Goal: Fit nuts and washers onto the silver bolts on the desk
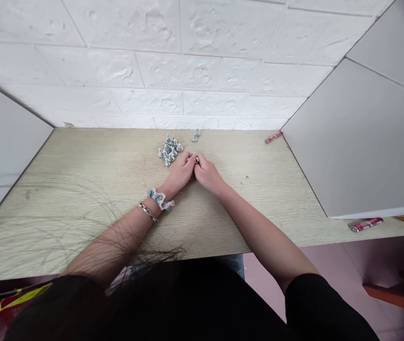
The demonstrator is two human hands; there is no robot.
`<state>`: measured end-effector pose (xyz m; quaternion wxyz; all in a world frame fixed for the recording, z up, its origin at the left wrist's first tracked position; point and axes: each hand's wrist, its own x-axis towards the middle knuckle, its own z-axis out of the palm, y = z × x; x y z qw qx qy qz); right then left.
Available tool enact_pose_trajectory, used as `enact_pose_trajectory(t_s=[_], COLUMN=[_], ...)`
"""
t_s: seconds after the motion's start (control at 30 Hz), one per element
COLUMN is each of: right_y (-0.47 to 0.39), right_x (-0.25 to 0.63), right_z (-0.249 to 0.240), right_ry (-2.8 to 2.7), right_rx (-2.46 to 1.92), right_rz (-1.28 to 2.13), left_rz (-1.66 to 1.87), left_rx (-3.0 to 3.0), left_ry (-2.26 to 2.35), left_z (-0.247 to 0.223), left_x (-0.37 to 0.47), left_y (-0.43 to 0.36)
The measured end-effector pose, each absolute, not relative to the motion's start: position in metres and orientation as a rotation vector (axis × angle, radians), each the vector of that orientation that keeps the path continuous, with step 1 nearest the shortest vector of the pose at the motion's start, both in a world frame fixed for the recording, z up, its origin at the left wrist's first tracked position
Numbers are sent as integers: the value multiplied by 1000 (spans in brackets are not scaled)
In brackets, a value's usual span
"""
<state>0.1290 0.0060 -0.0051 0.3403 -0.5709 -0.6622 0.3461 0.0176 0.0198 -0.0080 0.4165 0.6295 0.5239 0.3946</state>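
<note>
My left hand (181,171) and my right hand (208,175) meet over the middle of the wooden table (109,189), fingers closed and thumbs side by side. A small silvery bolt (197,160) shows between the thumbs, mostly hidden by the fingers. Just beyond my left hand lies a loose heap of metal bolts (170,149) fitted with washers or nuts. Two more such bolts (195,137) stand apart from the heap, near the wall. A scrunchie (160,198) and a chain bracelet (148,211) circle my left wrist.
A white brick-pattern wall (202,71) bounds the table at the back. Grey panels close in on the left (3,142) and right (375,132). One red-and-clear tube (273,138) lies at the back right corner, another red-and-clear tube (365,225) by the front right edge.
</note>
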Motion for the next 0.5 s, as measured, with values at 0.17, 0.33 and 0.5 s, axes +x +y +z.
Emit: enact_pose_trajectory(t_s=[0.17, 0.33, 0.5], right_y=[6, 6, 7], right_x=[129, 129, 130], right_z=[-5, -4, -3], right_ry=[-1724, -1737, -1723], right_rx=[-1487, -1499, -1499], right_rz=[889, 891, 911], left_rz=[998, 994, 977], left_rx=[1620, 1562, 1399], left_ry=[1319, 1301, 1216], left_z=[-7, -7, -8], left_x=[17, 18, 18], left_y=[20, 20, 20])
